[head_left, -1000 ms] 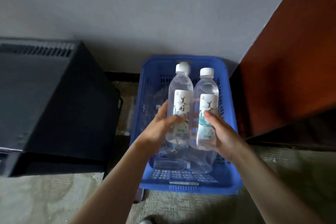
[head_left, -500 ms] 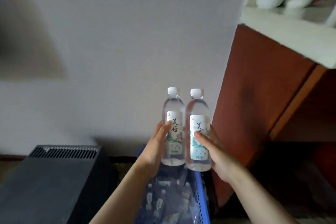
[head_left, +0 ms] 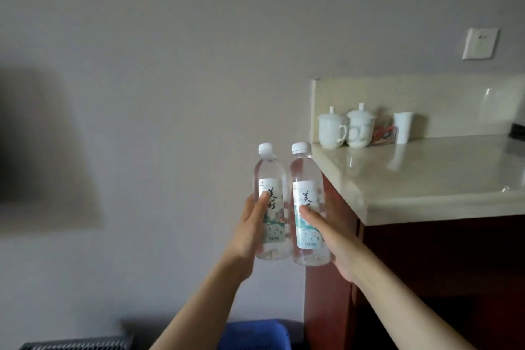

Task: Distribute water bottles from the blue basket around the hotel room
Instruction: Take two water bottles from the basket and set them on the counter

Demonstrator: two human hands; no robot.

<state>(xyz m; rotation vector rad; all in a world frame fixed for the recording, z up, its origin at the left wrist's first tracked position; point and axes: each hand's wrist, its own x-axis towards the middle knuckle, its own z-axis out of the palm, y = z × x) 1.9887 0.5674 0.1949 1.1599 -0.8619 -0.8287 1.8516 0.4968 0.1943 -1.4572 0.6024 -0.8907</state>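
Note:
I hold two clear water bottles upright, side by side and touching, in front of the grey wall. My left hand (head_left: 251,231) grips the left bottle (head_left: 270,176) around its label. My right hand (head_left: 332,239) grips the right bottle (head_left: 306,179) the same way. Both have white caps and white labels with green print. The bottles are level with the left edge of a cream countertop (head_left: 412,179). Only the far rim of the blue basket (head_left: 255,334) shows at the bottom, between my forearms.
On the countertop's back left stand two white lidded cups (head_left: 345,129), a white tumbler (head_left: 402,127) and some colourful packets (head_left: 383,133). The counter sits on a red-brown wooden cabinet (head_left: 440,264). A wall socket (head_left: 480,43) is upper right. A dark vented appliance (head_left: 76,344) lies bottom left.
Both hands have lifted the two bottles out of the basket and up to counter height. My view has risen, so the basket has dropped to the bottom edge and the countertop has come into sight.

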